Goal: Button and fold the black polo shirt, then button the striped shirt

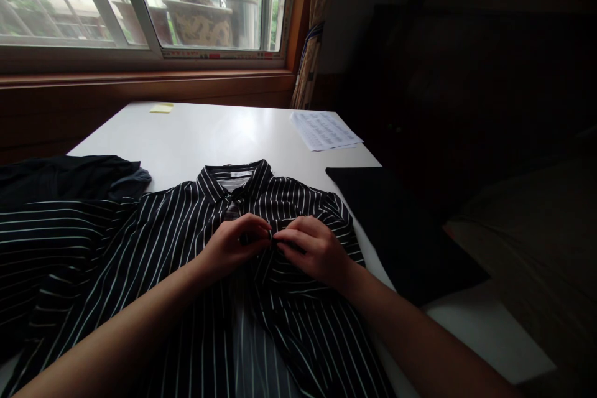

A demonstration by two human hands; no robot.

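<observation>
A black shirt with thin white stripes [153, 242] lies face up on a white table [209, 134], its collar toward the window. My left hand [233, 245] and my right hand [312, 249] meet over the shirt's front opening just below the collar. Both hands have their fingers curled and pinched on the front edges of the shirt, fingertips touching. Whether a button is between them is hidden. Below the hands the front lies open, showing a lighter inner layer.
A dark garment [69, 177] lies bunched at the table's left. A black flat item [387, 217] sits at the right edge, a printed sheet [324, 130] behind it, a yellow sticky note [161, 108] far back. A window and curtain stand behind.
</observation>
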